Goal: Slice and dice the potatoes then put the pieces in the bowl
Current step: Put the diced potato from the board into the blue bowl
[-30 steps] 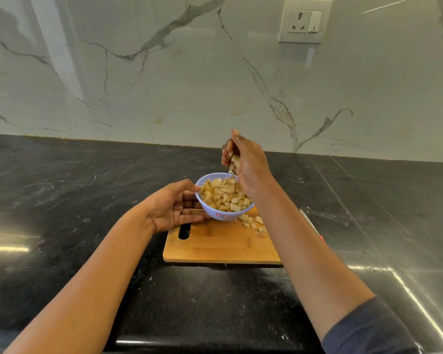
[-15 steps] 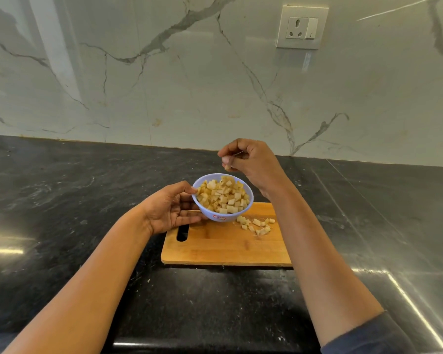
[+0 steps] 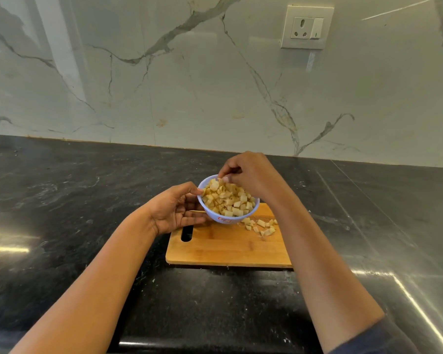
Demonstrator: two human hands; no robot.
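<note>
1. Compared with a second ago, the right hand (image 3: 251, 175) has been lowered from well above the bowl (image 3: 228, 217) to its far rim, just above centre of the frame.
2. Its fingers are curled, with the tips brought together against the top of the heap; whether a piece is pinched between them cannot be told.
3. The left hand (image 3: 175, 209) is still kept on the bowl's left side, with the thumb laid on the rim and the fingers curved under the wall, so the bowl is gripped.
4. The pale blue bowl is heaped with diced potato (image 3: 228, 199) and is seen at the far end of the cutting board (image 3: 228, 249).
5. A few loose pieces (image 3: 262, 226) are still left on the board, just to the right of the bowl.
6. The wooden board is laid on a black stone countertop (image 3: 62, 200) that spans the lower half of the frame.
7. A white veined marble wall (image 3: 164, 85) fills the upper half, with a wall socket (image 3: 307, 28) set at the upper right.
8. A dark sleeve (image 3: 384, 338) is seen at the lower right.
</note>
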